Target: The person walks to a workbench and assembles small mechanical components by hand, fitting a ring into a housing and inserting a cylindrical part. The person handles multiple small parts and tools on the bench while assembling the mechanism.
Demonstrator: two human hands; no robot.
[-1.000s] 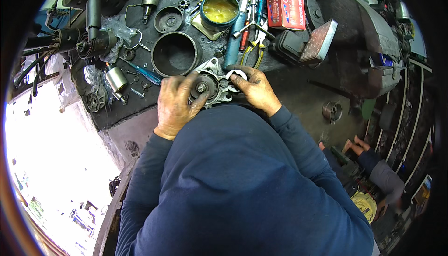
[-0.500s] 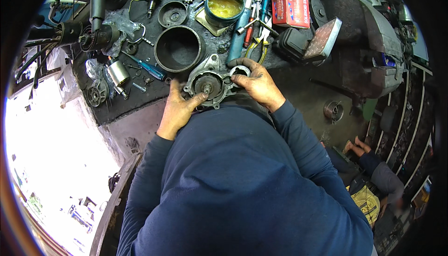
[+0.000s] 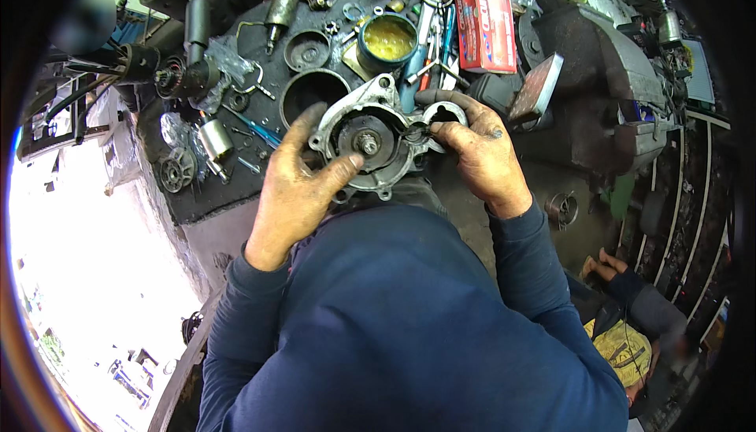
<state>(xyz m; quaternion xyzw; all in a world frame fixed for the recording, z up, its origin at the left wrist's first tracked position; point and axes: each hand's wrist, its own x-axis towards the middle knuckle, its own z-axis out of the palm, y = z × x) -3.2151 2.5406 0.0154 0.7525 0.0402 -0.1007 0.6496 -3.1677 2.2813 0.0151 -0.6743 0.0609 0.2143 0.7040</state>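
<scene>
Head cam: I've got a round metal housing up just above center, held over the near edge of the greasy table. My left hand wraps it from 7 o'clock, thumb pressed near the shaft in the middle. My right hand pinches its ear at 3 o'clock, fingers curled closed on it. At 12 o'clock sits a tin of yellow grease, with a red box off at 1.
</scene>
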